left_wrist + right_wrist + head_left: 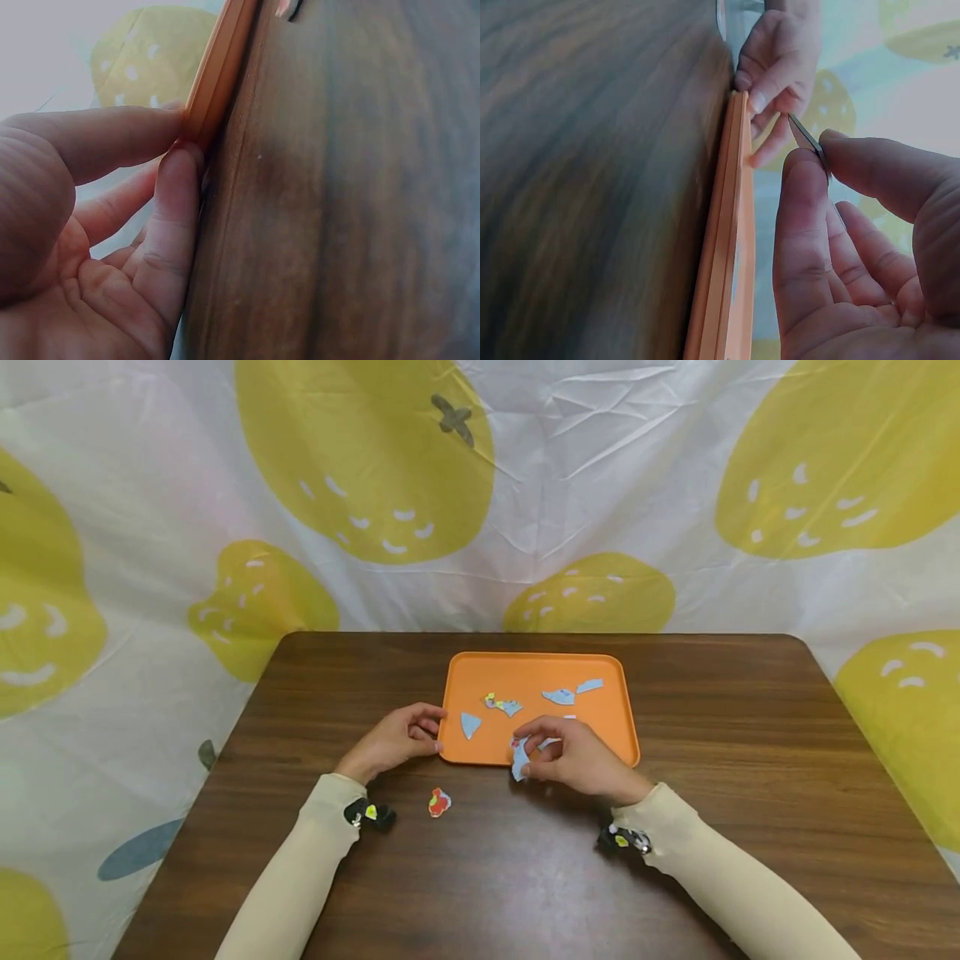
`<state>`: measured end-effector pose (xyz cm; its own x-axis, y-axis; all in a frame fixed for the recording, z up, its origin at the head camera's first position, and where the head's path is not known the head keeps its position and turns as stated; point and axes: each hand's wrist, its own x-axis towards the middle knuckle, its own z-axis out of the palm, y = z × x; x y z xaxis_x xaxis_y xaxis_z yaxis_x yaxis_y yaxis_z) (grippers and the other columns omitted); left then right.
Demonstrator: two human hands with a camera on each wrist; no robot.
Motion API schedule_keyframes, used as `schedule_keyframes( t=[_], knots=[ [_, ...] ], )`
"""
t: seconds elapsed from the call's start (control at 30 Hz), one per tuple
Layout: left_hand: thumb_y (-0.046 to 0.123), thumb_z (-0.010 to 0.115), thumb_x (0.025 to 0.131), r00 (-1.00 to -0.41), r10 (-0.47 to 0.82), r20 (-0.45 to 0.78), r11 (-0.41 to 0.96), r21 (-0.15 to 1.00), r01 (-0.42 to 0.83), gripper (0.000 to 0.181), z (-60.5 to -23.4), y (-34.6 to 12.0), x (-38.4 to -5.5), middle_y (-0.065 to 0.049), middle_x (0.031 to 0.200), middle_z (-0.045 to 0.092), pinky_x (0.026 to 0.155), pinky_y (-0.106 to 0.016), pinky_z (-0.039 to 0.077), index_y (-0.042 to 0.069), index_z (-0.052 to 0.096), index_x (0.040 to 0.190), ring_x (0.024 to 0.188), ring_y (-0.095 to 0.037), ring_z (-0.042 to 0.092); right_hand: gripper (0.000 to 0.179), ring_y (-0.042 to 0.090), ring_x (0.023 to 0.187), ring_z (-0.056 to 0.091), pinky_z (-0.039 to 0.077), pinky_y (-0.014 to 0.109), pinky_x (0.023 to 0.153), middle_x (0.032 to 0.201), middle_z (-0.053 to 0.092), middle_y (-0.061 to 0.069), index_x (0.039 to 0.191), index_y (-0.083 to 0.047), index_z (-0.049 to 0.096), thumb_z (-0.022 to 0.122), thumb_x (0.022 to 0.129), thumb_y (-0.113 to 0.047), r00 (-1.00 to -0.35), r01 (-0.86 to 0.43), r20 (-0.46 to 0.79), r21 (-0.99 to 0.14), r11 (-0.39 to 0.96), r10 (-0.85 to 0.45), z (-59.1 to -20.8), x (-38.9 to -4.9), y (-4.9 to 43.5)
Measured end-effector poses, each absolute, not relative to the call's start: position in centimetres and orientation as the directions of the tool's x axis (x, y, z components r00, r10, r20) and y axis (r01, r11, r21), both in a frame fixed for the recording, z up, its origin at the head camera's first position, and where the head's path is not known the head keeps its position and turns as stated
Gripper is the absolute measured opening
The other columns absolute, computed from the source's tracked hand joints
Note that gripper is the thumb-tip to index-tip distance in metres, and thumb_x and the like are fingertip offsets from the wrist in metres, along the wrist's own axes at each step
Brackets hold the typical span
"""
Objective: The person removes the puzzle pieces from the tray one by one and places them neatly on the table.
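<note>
My right hand (573, 758) pinches an irregular light-blue puzzle piece (519, 762) with a bit of red on it, over the front edge of an orange tray (540, 667). In the right wrist view this thin piece (810, 142) shows edge-on between thumb and fingertip. At the tray's front left corner, my left hand (393, 739) holds the rim between thumb and fingers. The left wrist view shows those fingertips on the tray's orange side (217, 75). On the tray lie several more light-blue pieces, among them a triangular piece (470, 724) and a multicoloured piece (510, 707).
A small red and yellow piece (439, 802) lies on the brown wooden table (480, 893), in front of the tray. Farther right on the tray are a curved piece (558, 697) and a narrow strip (590, 685). A fruit-patterned curtain (525, 485) hangs behind the table.
</note>
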<state>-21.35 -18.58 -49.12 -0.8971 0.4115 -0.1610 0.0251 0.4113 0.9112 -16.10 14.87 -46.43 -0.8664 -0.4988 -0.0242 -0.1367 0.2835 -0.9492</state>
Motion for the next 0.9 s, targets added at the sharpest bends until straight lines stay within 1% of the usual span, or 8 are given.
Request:
schedule_keyframes(
  t=[0.13, 0.3, 0.4, 0.53, 0.67, 0.77, 0.9],
  knots=[
    [0.004, 0.082, 0.09, -0.898, 0.408, -0.163, 0.408, 0.913, 0.02, 0.056, -49.1, -18.6, -21.4, -0.018, 0.113, 0.064, 0.078, -0.022, 0.053, 0.002, 0.062, 0.142, 0.085, -0.017, 0.064, 0.044, 0.039, 0.081, 0.077, 0.061, 0.051, 0.06, 0.105, 0.069, 0.016, 0.125, -0.01, 0.071, 0.086, 0.085, -0.004, -0.859, -0.129, -0.022, -0.958, 0.257, -0.512, -46.4, -16.0, 14.2],
    [0.004, 0.083, 0.089, -0.898, 0.407, -0.168, 0.405, 0.914, 0.012, 0.056, -49.0, -18.5, -21.4, -0.017, 0.113, 0.064, 0.078, -0.022, 0.053, 0.003, 0.062, 0.142, 0.085, -0.017, 0.064, 0.042, 0.041, 0.083, 0.077, 0.062, 0.051, 0.062, 0.105, 0.068, 0.016, 0.123, -0.009, 0.07, 0.086, 0.085, -0.004, -0.857, -0.123, -0.019, -0.963, 0.24, -0.515, -46.5, -15.8, 13.5],
    [0.003, 0.082, 0.089, -0.899, 0.405, -0.168, 0.4, 0.916, 0.009, 0.056, -48.9, -18.4, -21.2, -0.017, 0.113, 0.064, 0.078, -0.022, 0.053, 0.002, 0.062, 0.142, 0.085, -0.017, 0.064, 0.042, 0.04, 0.083, 0.078, 0.062, 0.051, 0.064, 0.106, 0.068, 0.017, 0.124, -0.008, 0.069, 0.087, 0.085, -0.005, -0.851, -0.13, -0.013, -0.964, 0.234, -0.525, -46.5, -15.6, 13.0],
    [0.003, 0.082, 0.09, -0.901, 0.403, -0.158, 0.394, 0.919, 0.015, 0.056, -49.2, -18.5, -21.2, -0.018, 0.113, 0.063, 0.078, -0.022, 0.052, 0.002, 0.062, 0.142, 0.085, -0.017, 0.064, 0.043, 0.031, 0.081, 0.079, 0.063, 0.046, 0.064, 0.106, 0.067, 0.017, 0.124, -0.005, 0.068, 0.087, 0.085, -0.006, -0.843, -0.119, -0.024, -0.966, 0.229, -0.537, -46.7, -15.5, 12.2],
    [0.005, 0.082, 0.09, -0.9, 0.408, -0.154, 0.394, 0.919, 0.022, 0.056, -49.4, -18.6, -21.2, -0.019, 0.114, 0.063, 0.078, -0.022, 0.052, 0.001, 0.061, 0.142, 0.086, -0.017, 0.064, 0.042, 0.02, 0.079, 0.078, 0.062, 0.036, 0.065, 0.106, 0.068, 0.016, 0.121, -0.005, 0.069, 0.088, 0.084, -0.006, -0.839, -0.112, -0.041, -0.963, 0.246, -0.543, -46.9, -15.3, 11.4],
    [0.005, 0.083, 0.09, -0.899, 0.408, -0.156, 0.395, 0.919, 0.019, 0.056, -49.4, -18.6, -21.2, -0.018, 0.114, 0.063, 0.078, -0.022, 0.053, 0.002, 0.062, 0.142, 0.086, -0.017, 0.064, 0.04, 0.018, 0.078, 0.078, 0.061, 0.03, 0.066, 0.104, 0.07, 0.014, 0.118, -0.006, 0.069, 0.089, 0.083, -0.007, -0.837, -0.127, -0.039, -0.957, 0.262, -0.546, -47.0, -15.3, 10.8],
    [0.004, 0.083, 0.089, -0.901, 0.403, -0.16, 0.397, 0.918, 0.015, 0.056, -49.3, -18.5, -21.4, -0.016, 0.113, 0.064, 0.079, -0.022, 0.053, 0.003, 0.062, 0.141, 0.086, -0.016, 0.065, 0.04, 0.018, 0.077, 0.078, 0.061, 0.029, 0.069, 0.103, 0.071, 0.012, 0.116, -0.007, 0.07, 0.089, 0.082, -0.008, -0.833, -0.132, -0.041, -0.954, 0.271, -0.551, -47.2, -15.3, 10.2]
  ],
)
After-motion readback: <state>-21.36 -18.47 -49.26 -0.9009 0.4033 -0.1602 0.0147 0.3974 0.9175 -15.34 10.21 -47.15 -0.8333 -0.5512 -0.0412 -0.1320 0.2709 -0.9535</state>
